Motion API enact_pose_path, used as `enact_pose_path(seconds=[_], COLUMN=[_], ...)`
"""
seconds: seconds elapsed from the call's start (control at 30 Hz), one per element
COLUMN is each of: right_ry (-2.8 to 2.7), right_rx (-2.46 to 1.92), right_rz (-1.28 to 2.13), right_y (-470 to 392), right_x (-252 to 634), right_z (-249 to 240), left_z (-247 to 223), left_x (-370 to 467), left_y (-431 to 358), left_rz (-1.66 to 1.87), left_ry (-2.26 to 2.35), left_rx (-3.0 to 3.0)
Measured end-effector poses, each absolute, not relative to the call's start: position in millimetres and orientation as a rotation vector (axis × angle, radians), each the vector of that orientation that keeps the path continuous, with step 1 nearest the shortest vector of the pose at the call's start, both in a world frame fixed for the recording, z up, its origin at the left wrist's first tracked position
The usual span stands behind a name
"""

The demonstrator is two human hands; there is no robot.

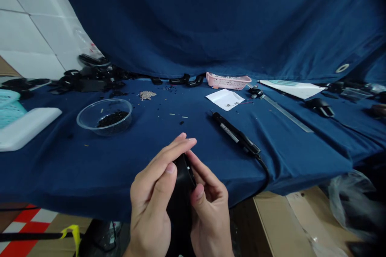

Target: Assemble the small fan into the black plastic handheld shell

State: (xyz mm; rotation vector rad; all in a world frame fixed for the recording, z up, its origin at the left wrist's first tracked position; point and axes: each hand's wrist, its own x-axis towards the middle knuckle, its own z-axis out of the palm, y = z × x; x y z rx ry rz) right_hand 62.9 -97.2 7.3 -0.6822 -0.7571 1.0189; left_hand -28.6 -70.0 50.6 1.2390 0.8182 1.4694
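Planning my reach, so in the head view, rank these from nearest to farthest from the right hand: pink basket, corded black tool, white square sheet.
From the right hand:
1. Corded black tool, lying ahead and to the right.
2. White square sheet, beyond the tool.
3. Pink basket, behind the sheet, by the blue curtain.

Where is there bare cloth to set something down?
Widest: blue cloth left of the left hand, in front of the clear bowl, bare but for a tiny scrap. Narrower: between the corded black tool and the metal strip. Crowded: the back, with black parts and the pink basket.
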Motion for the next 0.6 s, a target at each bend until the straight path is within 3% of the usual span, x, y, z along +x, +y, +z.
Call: enact_pose_path(seconds=[0.2, 0.4, 0.47, 0.53, 0.6], right_ry=[-0.688, -0.861, -0.954, -0.969, -1.064], right_rx=[-0.727, -0.776, -1.039, -1.384, -1.692], right_rz=[0.957, 0.948, 0.671, 0.053, -0.277], right_y=[-92, -85, -87, -85, -79], right_x=[54, 63, 99, 150, 202], right_z=[0, 6, 7, 4, -2], left_z=[35, 24, 26, 26, 24], left_x=[-31, -54, -72, -88, -100], left_y=[-54, -29, -22, -18, -15], left_rz=[1.371, 1.522, 1.568, 1.592, 1.578], left_ry=[0.673, 0.669, 0.735, 0.776, 0.785], left_rx=[1.454, 1.01, 0.941, 0.905, 0.869])
